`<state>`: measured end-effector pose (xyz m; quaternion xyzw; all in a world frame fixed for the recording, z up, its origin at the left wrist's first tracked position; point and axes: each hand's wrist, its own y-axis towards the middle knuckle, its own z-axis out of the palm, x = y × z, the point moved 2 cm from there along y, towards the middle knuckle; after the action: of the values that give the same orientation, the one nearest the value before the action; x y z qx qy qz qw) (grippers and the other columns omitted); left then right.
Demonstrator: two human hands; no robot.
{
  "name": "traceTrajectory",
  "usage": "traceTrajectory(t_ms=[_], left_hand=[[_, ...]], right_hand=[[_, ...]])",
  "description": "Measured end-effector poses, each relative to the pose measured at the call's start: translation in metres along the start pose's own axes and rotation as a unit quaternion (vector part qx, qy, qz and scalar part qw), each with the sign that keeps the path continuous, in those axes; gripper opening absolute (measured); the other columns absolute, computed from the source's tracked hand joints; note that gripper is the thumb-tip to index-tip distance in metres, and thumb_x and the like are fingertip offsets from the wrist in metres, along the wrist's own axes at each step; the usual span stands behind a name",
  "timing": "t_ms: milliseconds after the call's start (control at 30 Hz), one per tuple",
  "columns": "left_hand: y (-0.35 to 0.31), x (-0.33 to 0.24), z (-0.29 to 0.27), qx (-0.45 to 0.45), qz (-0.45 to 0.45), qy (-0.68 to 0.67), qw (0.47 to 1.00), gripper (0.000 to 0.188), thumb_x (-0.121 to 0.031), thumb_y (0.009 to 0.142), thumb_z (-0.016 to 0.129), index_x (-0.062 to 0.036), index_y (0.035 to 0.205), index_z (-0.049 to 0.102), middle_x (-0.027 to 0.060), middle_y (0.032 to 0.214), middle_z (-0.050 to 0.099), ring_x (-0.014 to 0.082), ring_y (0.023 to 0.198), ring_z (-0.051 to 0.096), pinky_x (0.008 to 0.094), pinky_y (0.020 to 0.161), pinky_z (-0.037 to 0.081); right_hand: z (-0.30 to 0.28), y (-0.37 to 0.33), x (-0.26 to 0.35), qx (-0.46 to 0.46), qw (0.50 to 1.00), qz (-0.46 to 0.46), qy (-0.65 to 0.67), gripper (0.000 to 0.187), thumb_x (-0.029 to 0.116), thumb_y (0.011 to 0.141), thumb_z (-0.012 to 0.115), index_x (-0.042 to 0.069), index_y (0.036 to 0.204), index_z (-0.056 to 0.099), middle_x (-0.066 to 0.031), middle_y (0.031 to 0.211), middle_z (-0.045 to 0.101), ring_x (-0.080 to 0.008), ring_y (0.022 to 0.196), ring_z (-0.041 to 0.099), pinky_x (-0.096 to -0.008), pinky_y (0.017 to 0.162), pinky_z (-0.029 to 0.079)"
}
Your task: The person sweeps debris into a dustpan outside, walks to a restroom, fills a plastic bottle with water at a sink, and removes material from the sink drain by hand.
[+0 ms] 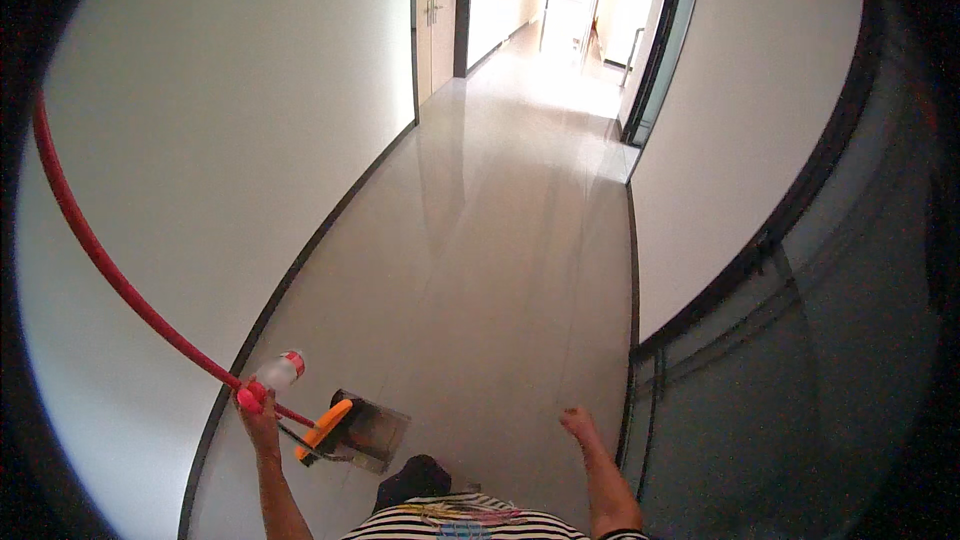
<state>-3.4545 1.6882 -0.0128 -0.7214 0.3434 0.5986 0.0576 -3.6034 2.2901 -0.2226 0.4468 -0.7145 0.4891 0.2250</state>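
Observation:
My left hand (261, 422) is closed around the long red handle (125, 290) of a broom, which slants up along the left wall. The same hand holds a clear plastic bottle (279, 372) with a red label. A rounded pink piece (251, 397) shows at the fingers, perhaps the top of the dustpan's handle. Below hangs the broom's orange and black head (325, 428), against a see-through dustpan (388, 438) with a dark part. Whether the dustpan touches the floor I cannot tell. On the right, my right hand (577, 422) hangs apart from everything, fingers curled and nothing visible in them.
A shiny tiled floor (480, 240) runs down a corridor between white walls with dark skirting. A pale double door (437, 10) is at the far left. Dark-framed glass (760, 380) lines the near right, with a narrow dark-framed opening (665, 45) farther along.

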Motion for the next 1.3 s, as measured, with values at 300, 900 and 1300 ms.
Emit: traceTrajectory(t_ms=[300,900,1300], left_hand=[[0.123,0.013,0.214,0.024,0.019,0.012,0.999,0.035,0.007,0.078,0.064,-0.0019,0.11,0.052,0.0085,0.115,0.042,0.0195,0.098,0.052,0.0281,0.066,0.054],[0.335,-0.047,0.649,0.124,-0.012,0.02,0.992,0.036,0.005,0.081,0.062,-0.0029,0.115,0.05,0.0066,0.109,0.044,0.014,0.079,0.055,0.0243,0.053,0.05],[0.474,-0.087,0.905,0.148,-0.012,0.013,0.989,0.038,-0.004,0.084,0.063,-0.0065,0.12,0.049,0.0098,0.115,0.042,0.0145,0.077,0.057,0.0219,0.049,0.051]], right_hand=[[0.111,0.244,0.066,0.153,0.962,-0.224,-0.026,0.037,0.023,0.083,0.064,0.005,0.114,0.061,-0.0065,0.095,0.066,-0.0149,0.083,0.059,-0.0276,0.075,0.047],[-0.1,0.414,-0.004,0.072,0.916,0.39,0.053,0.031,0.024,0.077,0.067,0.001,0.098,0.062,-0.0102,0.08,0.064,-0.0178,0.064,0.06,-0.0316,0.06,0.049],[-0.105,0.828,0.469,0.055,0.989,-0.137,-0.008,0.041,0.022,0.084,0.063,-0.001,0.117,0.058,-0.0114,0.101,0.066,-0.0184,0.086,0.063,-0.0315,0.077,0.05]])
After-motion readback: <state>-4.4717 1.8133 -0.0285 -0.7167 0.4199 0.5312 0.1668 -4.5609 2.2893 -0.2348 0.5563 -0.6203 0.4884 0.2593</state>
